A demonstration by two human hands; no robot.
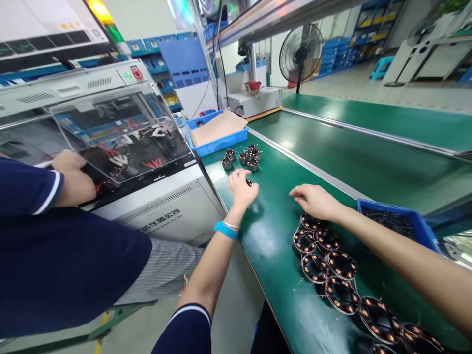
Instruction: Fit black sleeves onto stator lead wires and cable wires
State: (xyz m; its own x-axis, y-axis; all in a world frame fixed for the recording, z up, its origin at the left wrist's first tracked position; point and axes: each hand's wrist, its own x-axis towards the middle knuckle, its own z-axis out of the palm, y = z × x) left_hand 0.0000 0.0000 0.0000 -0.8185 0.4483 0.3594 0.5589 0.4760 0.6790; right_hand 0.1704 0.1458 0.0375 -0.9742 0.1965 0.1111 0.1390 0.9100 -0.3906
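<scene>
My left hand [242, 189] is closed around a small wound motor stator [249, 182], mostly hidden by the fingers, above the green bench. Just beyond it stands a small group of copper-wound stators [243, 158] with loose wire ends. My right hand [315, 200] hovers at the far end of a double row of stators [314, 268], its fingers loosely bent and a small gap at the thumb. Nothing shows between those fingers. The row's stators stand upright, ring side up, with thin wires sticking out.
A blue tray with brown cardboard [217, 130] sits at the bench's far end. Another blue bin [420, 226] of dark parts stands beside my right forearm. On the left, a co-worker [66, 255] reaches into a machine with a clear cover [121, 128]. A metal rail [313, 164] borders the green belt.
</scene>
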